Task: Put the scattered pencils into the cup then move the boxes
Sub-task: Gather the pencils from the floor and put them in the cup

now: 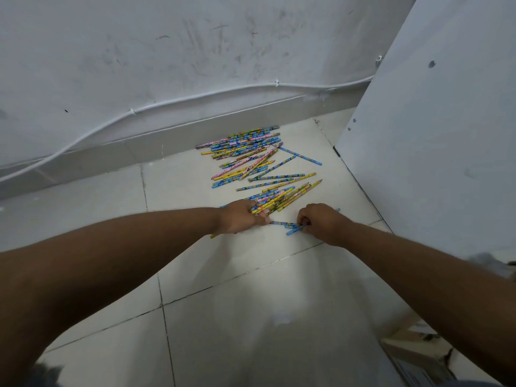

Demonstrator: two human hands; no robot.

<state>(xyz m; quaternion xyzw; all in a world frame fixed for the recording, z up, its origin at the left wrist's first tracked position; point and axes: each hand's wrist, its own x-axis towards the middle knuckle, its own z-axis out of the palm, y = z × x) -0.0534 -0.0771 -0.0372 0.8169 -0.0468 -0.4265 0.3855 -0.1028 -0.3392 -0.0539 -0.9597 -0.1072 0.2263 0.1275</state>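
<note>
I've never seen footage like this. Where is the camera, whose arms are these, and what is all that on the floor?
There is no machine here. A person works with bare hands, and the single picture comes from a camera worn on their head, looking forward and down. So the two arms reaching in are the wearer's own. The left hand grips a bundle of pencils. The right hand pinches some blue pencils low over the tiled floor. Beyond them, many more scattered pencils lie near the wall, which has a white cable running along it. A white panel stands at the right. No cup is in view.
</note>
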